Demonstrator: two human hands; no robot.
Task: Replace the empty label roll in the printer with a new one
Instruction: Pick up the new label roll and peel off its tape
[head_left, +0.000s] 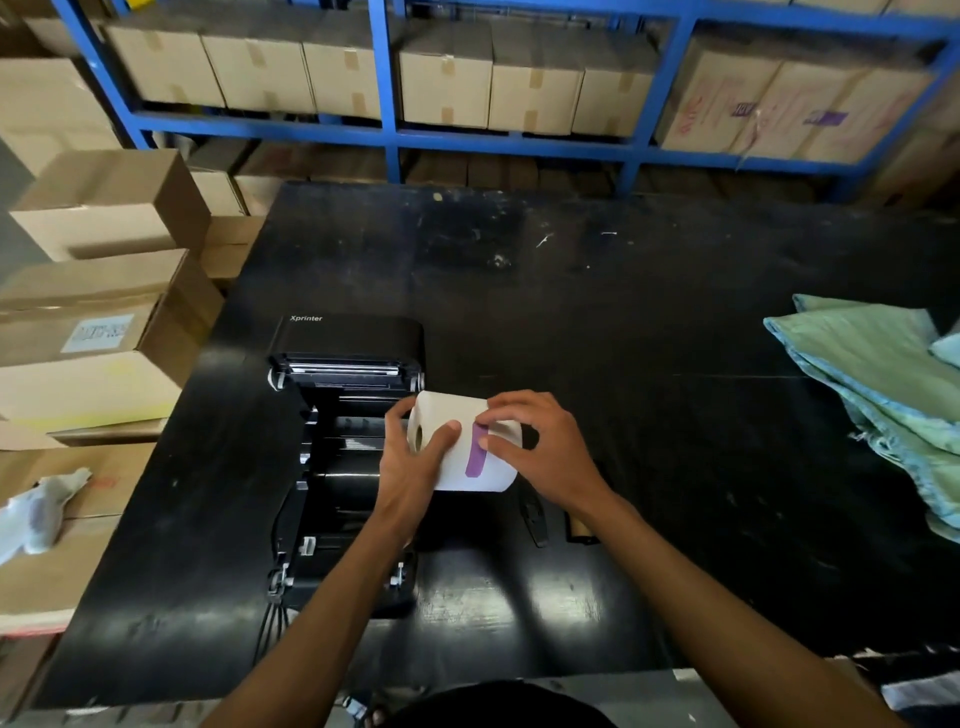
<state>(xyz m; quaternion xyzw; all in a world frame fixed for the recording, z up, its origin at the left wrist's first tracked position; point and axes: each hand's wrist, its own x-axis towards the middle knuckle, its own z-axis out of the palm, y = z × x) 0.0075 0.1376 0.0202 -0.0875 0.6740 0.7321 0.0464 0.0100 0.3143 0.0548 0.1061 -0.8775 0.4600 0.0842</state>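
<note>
The brand name "Xprinter" is read in light lettering on the raised black lid of the printer (349, 338). A white label (97, 332) is noted on a cardboard box at the left; its print is blurred and cannot be read. Purple and red markings on the shelf boxes (795, 111) at the upper right are likewise illegible.

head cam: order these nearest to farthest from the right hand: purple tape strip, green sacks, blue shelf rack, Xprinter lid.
From the right hand:
1. Purple tape strip, on the white label roll, at its fingertips.
2. Xprinter lid, standing open behind and to the left.
3. Green sacks, at the table's right edge.
4. Blue shelf rack, beyond the table's far edge.
</note>
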